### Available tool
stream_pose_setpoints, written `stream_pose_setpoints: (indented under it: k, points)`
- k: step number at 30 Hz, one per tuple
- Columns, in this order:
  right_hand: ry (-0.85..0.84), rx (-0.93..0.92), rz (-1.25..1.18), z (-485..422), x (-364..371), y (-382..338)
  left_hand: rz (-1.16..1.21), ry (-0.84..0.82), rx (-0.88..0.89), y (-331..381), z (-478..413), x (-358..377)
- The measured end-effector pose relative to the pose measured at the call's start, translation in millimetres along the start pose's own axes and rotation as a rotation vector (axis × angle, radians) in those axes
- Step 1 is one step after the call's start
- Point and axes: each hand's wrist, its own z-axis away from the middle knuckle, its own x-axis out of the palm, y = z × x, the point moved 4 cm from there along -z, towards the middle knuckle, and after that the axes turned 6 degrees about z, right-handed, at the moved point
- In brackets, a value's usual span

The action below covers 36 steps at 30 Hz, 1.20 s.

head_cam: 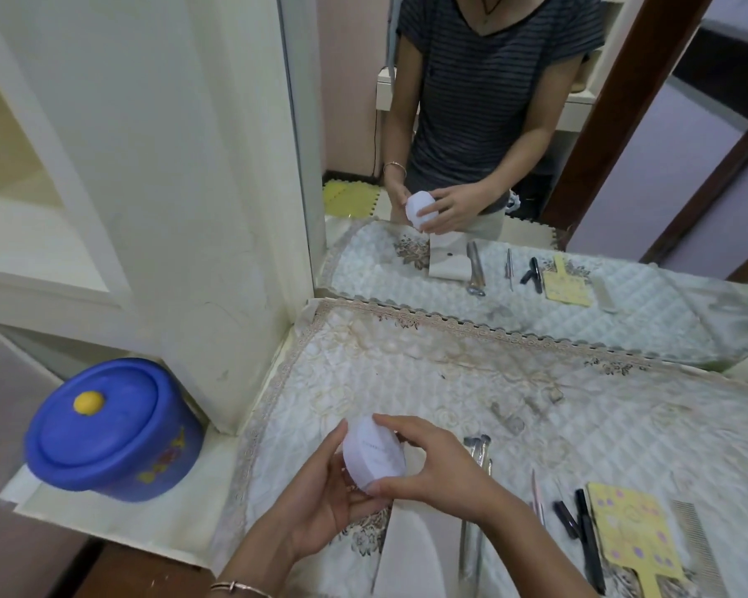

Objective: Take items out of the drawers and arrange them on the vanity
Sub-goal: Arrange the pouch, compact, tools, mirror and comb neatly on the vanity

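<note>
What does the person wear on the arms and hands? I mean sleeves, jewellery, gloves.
Neither the left hand nor the right hand is gloved, and no sleeve reaches the forearms. A thin metal bangle circles the left wrist. In the mirror, a dark striped T-shirt with short sleeves shows.

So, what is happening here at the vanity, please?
A person holds a white round jar over the quilted cloth. The left grip cups it from below and the right grip curls round its right side. Laid out on the cloth to the right are makeup brushes, black pens, a yellow card and a comb. A blue lidded bucket stands off to the left.
</note>
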Motion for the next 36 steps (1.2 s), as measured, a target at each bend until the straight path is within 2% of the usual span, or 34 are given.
stream_pose_setpoints:
  k: [6,9,12,16,18,21,23,24,26,31,36]
  points:
    - [0.011,0.042,-0.050,-3.6,-4.6,3.6,0.105,-0.020,-0.027,-3.7,1.0,-3.2]
    - [0.026,0.087,-0.305,-9.9,-10.4,8.1,0.154,-0.029,-0.066,-6.9,3.4,-5.8]
    - [0.049,0.120,-0.409,-20.5,-16.5,10.0,0.179,-0.034,-0.103,-8.7,7.0,-9.5]
    - [0.103,0.199,-0.347,-38.9,-15.7,12.1,0.171,-0.019,-0.098,-8.7,7.4,-17.0]
    - [0.165,0.205,-0.237,-49.5,-11.8,13.7,0.027,0.096,-0.028,-10.3,4.6,-25.3]
    - [0.191,0.192,-0.055,-64.2,1.4,17.7,-0.484,0.324,0.243,-6.0,1.0,-38.8]
    - [0.153,0.188,0.015,-72.0,11.1,21.3,-0.758,0.400,0.430,-3.7,0.7,-42.0]
    - [0.127,0.187,0.042,-75.7,15.2,23.4,-0.894,0.423,0.468,-5.5,-1.6,-44.5]
    - [0.090,0.188,0.092,-81.6,21.4,26.4,-1.126,0.444,0.435,-13.2,-8.6,-48.7]
    - [0.096,0.226,0.086,-85.6,27.2,33.4,-1.383,0.355,0.429,-25.9,-24.6,-42.9]
    - [0.100,0.200,0.039,-83.7,20.5,32.5,-1.377,0.354,0.478,-22.5,-28.8,-42.3]
